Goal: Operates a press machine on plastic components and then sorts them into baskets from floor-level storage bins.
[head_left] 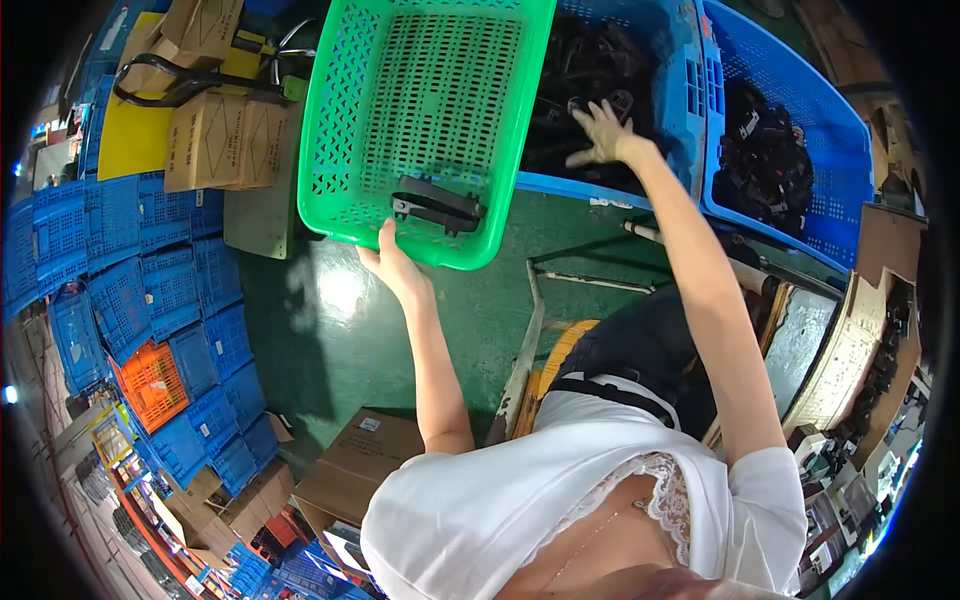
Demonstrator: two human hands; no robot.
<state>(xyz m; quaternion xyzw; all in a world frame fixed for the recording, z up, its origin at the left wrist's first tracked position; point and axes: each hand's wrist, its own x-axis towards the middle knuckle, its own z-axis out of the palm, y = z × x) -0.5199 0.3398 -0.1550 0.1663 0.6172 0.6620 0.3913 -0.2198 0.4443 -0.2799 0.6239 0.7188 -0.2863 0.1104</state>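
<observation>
My left hand [398,272] grips the near rim of a green perforated plastic basket [440,90], thumb up over the edge and fingers underneath. In the basket's near corner lie black plastic parts [438,205], curved and close together; their exact kind I cannot make out. Out to the right, my right hand [603,135] is open with its fingers spread, over a blue crate [680,85] heaped with dark parts [580,70]. Nothing shows in that hand. Whether its fingertips touch the heap I cannot tell. The basket covers the crate's left side.
A second blue crate [840,130] at the right holds more black parts [765,160]. Stacked blue crates [140,270] and an orange crate [152,385] stand at left, below cardboard boxes [225,140]. Another cardboard box [365,455] sits near my left elbow. A metal frame [535,330] stands on the green floor.
</observation>
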